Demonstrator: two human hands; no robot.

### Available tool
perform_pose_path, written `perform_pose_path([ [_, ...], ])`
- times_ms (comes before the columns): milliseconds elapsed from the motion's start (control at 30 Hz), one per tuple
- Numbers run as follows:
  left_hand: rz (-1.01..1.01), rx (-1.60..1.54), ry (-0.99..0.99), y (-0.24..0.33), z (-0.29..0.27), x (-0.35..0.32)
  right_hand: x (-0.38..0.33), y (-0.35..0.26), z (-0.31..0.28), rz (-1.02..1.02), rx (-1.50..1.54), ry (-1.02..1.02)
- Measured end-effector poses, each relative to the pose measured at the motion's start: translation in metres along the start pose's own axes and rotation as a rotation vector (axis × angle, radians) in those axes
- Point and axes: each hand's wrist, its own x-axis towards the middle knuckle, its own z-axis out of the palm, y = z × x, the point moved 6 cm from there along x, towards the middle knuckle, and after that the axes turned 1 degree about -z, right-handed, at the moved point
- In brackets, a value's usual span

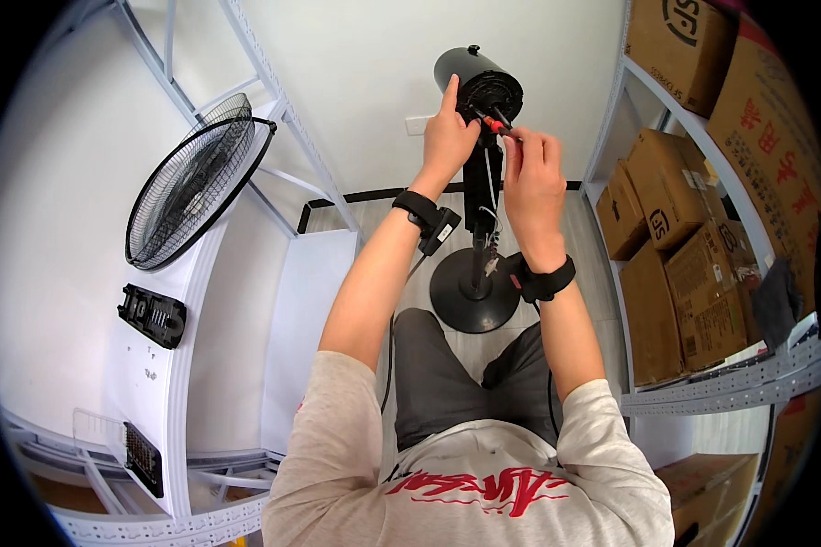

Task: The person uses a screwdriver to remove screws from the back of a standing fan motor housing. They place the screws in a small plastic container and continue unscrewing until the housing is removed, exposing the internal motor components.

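Motor housing (470, 71) of a pedestal fan — black, cylindrical, atop its round-based stand (447, 296). Your left hand (447, 144) rests partly open against it, index finger extended; your right hand (536, 173) pinches a red-and-black hand tool (493, 124) at the housing's near end — wire fan guard (160, 201) on the left shelf (175, 401).

Floor (588, 273) with round base (476, 306), white shelf (169, 383) with grilles (187, 196), black cover (155, 315), bit set (143, 459)

A black pedestal fan (473, 187) stands upright at upper centre, its cylindrical motor housing (477, 73) tilted; a slim red-and-black hand tool (493, 124) is at the housing's lower edge.
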Motion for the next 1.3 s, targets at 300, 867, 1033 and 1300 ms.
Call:
perform_pose_path([
  [300, 0.016, 0.002, 0.004, 0.001, 0.0, -0.002, -0.006, 0.004, 0.002, 0.096, 0.081, -0.044],
  [867, 0.156, 0.134, 0.229, 0.0, 0.001, -0.017, -0.008, -0.006, -0.01, -0.163, 0.08, 0.087],
  [1033, 0.253, 0.169, 0.229, -0.004, 0.002, -0.01, -0.011, -0.002, -0.01, -0.15, 0.106, 0.073],
  [1300, 0.094, -0.007, 0.265, -0.018, 0.0, -0.008, -0.006, 0.012, -0.036, -0.05, 0.129, 0.157],
])
